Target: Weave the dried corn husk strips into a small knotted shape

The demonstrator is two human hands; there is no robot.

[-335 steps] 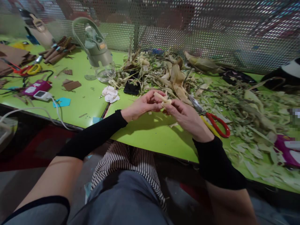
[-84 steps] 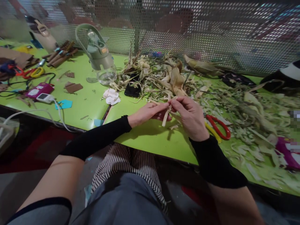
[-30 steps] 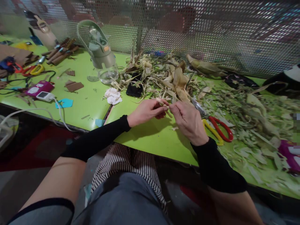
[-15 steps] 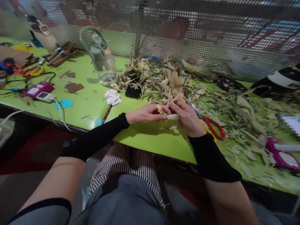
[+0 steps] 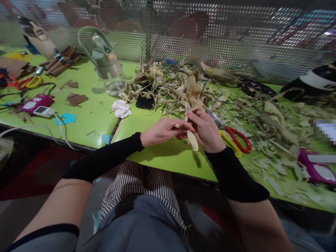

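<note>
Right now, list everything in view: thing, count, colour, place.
husk strip: one, pale tan, pinched between both hands
husk pile: one heap, tan and green, middle to right of table
scissors: one pair, red and yellow handles, right of the hands
phone: one, black, at the pile's left edge
crumpled tissue: one, white, left of phone
bottle: one, grey-green lid, clear body, lying back left
table: one, lime green
mesh screen: one, metal, behind table
left hand: one, black sleeve, holding the strip
right hand: one, black sleeve, holding the strip
</note>
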